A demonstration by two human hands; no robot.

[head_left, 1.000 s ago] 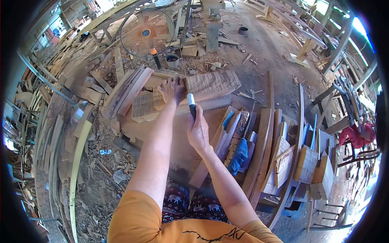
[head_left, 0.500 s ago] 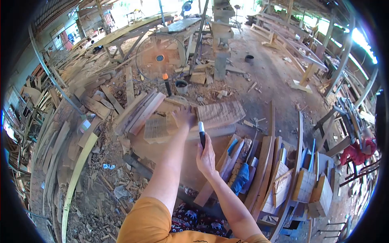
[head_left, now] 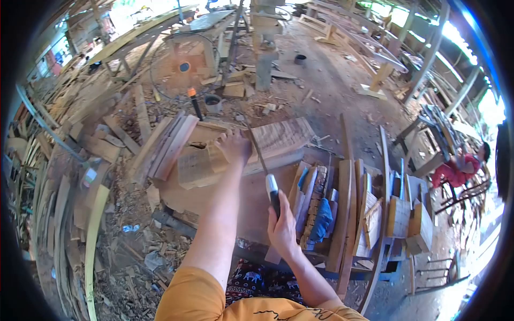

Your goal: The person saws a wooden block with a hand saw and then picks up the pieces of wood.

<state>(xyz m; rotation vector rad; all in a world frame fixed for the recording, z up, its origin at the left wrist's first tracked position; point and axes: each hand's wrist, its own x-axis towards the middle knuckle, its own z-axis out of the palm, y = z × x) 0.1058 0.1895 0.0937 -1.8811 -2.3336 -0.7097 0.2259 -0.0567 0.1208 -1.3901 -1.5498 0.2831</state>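
My left hand [head_left: 234, 146] lies with its fingers spread on top of a thick pale timber block [head_left: 199, 168]. Wrapped around a black-and-white handle [head_left: 273, 193], my right hand [head_left: 284, 229] grips a long, narrow-bladed hand tool. Its thin dark blade [head_left: 258, 147] points away from me and passes just right of my left hand. There it overlaps a second timber piece [head_left: 284, 132] with dark grain bands. Both timbers rest at the far side of a brown, dusty work surface [head_left: 243, 206].
Stacked boards [head_left: 174, 147] lie to the left, and upright planks with a blue cloth [head_left: 321, 219] stand at right. An orange-topped black post [head_left: 195, 101] and a bucket [head_left: 213, 104] are beyond. A person in red [head_left: 455, 168] sits far right. Wood scraps litter the ground.
My right hand has drawn the tool back toward me, showing more of its blade. My left hand stays on the timber. The view has turned to the right.
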